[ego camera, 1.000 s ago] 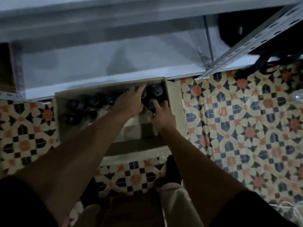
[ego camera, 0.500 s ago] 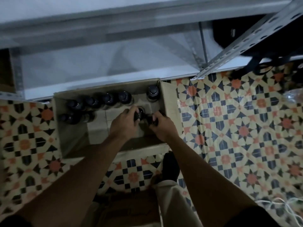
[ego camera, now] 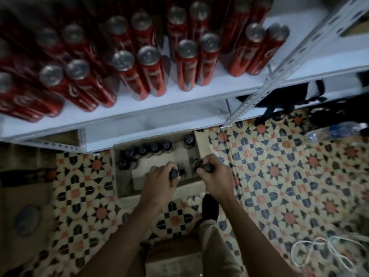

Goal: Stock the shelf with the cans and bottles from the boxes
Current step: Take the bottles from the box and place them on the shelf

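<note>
Bottles [ego camera: 148, 149] stand in cardboard box [ego camera: 117, 176].

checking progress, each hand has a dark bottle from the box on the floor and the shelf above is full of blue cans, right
Not quite: the cans on the shelf are red, not blue, as the head view shows. The rest holds: the left hand and right hand each grip a dark bottle over the box on the floor.

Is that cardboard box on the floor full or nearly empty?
Partly empty. The cardboard box shows bare bottom, with several dark bottles standing along its far side.
</note>
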